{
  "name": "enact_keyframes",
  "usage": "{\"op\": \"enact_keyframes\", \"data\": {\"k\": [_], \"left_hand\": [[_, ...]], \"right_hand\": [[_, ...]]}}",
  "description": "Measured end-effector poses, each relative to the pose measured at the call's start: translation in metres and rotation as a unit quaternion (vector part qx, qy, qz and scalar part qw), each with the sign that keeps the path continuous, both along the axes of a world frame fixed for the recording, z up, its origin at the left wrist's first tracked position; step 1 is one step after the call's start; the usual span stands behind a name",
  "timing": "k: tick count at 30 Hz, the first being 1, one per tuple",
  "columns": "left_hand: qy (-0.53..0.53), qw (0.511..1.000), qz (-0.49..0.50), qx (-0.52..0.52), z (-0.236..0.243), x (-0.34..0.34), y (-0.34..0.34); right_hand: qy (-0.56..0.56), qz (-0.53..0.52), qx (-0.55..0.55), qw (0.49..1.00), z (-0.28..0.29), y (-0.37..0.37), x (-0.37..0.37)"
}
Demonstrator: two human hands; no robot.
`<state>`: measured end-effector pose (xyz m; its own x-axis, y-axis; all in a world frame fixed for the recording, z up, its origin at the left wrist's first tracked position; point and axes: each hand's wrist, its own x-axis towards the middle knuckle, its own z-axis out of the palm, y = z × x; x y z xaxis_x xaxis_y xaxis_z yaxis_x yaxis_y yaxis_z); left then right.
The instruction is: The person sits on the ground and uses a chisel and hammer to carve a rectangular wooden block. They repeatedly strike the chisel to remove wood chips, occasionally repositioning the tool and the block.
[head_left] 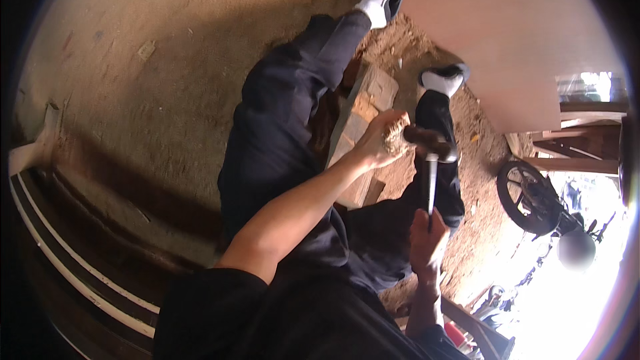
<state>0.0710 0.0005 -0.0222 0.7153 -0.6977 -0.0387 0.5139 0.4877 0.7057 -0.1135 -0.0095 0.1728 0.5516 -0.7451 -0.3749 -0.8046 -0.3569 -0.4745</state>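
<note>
My left hand (381,141) is closed round a wooden handle (397,135) with a frayed, splintered top; its lower end is hidden by my hand. In my right hand (427,240) I grip a hammer (432,183) by its shaft. The dark hammer head, slightly blurred, is right beside the frayed top; whether they touch I cannot tell. Beneath my left hand, between my spread legs, lies a wooden beam (348,135) with a lighter cut block (382,88) at its far end.
Bare earth floor (133,80) spreads to the left. A large flat board (507,33) fills the far right. Further right, a motorcycle wheel (527,197) stands by a bright opening. Pale long strips (87,287) lie at the lower left. My sandalled feet (443,81) are ahead.
</note>
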Motion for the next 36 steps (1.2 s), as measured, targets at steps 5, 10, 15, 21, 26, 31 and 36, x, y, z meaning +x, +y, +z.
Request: {"op": "enact_keyframes", "data": {"k": [5, 10, 15, 21, 26, 31, 36], "left_hand": [[-0.281, 0.934, 0.156, 0.156, -0.001, -0.009, -0.001], [-0.34, 0.918, 0.087, 0.187, 0.001, -0.003, 0.006], [-0.318, 0.927, 0.105, 0.17, 0.009, -0.004, 0.01], [-0.264, 0.952, 0.045, 0.144, 0.014, -0.012, 0.01], [-0.335, 0.926, 0.056, 0.168, 0.032, -0.026, 0.014], [-0.35, 0.925, 0.087, 0.12, 0.03, -0.035, 0.011], [-0.372, 0.914, 0.097, 0.127, 0.02, -0.034, 0.003]], "right_hand": [[-0.129, -0.014, -0.031, 0.991, -0.013, 0.015, -0.011], [-0.015, 0.028, -0.015, 0.999, -0.02, 0.011, -0.015], [-0.063, -0.065, 0.066, 0.994, -0.028, 0.016, -0.032], [-0.061, -0.105, 0.106, 0.987, -0.031, 0.011, -0.049], [-0.082, -0.112, 0.113, 0.984, -0.031, 0.01, -0.059], [-0.077, -0.124, 0.128, 0.981, -0.029, 0.01, -0.063], [-0.074, -0.129, 0.138, 0.979, -0.035, 0.007, -0.066]]}}
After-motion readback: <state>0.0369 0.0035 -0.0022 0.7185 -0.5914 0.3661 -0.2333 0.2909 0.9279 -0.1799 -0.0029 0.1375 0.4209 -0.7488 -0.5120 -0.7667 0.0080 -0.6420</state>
